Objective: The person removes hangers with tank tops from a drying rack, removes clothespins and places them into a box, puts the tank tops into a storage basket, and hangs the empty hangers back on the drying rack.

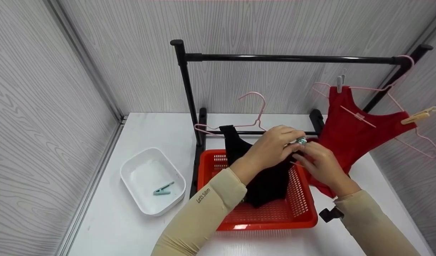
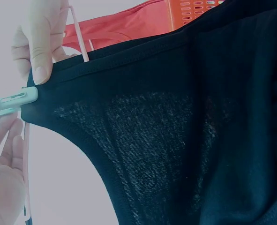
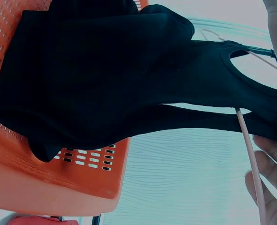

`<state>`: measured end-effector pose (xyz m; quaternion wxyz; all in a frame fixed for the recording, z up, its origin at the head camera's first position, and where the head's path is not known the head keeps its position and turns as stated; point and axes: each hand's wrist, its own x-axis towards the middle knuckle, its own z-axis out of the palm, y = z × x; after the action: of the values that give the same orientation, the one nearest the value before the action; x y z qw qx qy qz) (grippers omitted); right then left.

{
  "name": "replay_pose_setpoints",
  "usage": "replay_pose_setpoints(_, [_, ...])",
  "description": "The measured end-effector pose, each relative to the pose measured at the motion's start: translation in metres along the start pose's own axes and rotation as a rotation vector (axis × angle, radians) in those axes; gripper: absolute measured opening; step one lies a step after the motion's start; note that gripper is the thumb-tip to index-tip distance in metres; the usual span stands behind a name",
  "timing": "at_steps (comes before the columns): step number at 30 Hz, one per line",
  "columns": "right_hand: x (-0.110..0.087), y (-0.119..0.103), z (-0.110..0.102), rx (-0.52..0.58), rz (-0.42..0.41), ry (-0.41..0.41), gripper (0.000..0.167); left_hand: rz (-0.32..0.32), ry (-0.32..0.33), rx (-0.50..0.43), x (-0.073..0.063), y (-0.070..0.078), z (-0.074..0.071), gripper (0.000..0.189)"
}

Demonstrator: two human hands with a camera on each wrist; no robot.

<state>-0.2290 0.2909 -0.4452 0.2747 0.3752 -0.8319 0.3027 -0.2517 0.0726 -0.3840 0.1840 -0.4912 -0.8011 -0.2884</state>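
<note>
One clip (image 1: 301,140), pinched in our left hand (image 1: 269,147); right hand (image 1: 321,161) pinches the black top (image 1: 269,185) by one strap (image 2: 58,96), over the basket (image 1: 264,226). We should hold strap and hanger (image 1: 257,121) flush while clipping.

I log a white rounded-square plastic tray (image 1: 143,176) at left, one teal V-shaped clothespin (image 1: 162,193) in it. Right of it, red rectangular plastic basket (image 1: 264,225); behind that, black tubular rack's crossbar (image 1: 292,58). Black cloth tank top (image 1: 267,185), on pink thin hanger (image 1: 264,105), over the basket. Far right, red cloth tank top (image 1: 346,138).
</note>
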Motion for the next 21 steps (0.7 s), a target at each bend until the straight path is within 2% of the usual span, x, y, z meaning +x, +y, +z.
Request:
replay_pose_setpoints(5, [0.0, -0.001, 0.002, 0.009, -0.008, -0.003, 0.041, -0.013, 0.041, -0.042, -0.001, 0.001, -0.004, 0.029])
replay_pose_setpoints(12, [0.0, 0.0, 0.003, -0.017, 0.005, -0.014, 0.03, -0.059, 0.056, -0.026, -0.002, 0.0, -0.01, 0.036])
replay_pose_setpoints(21, [-0.002, 0.001, 0.002, -0.055, 0.016, -0.029, 0.025, -0.098, 0.081, -0.034, -0.007, -0.002, -0.015, 0.043])
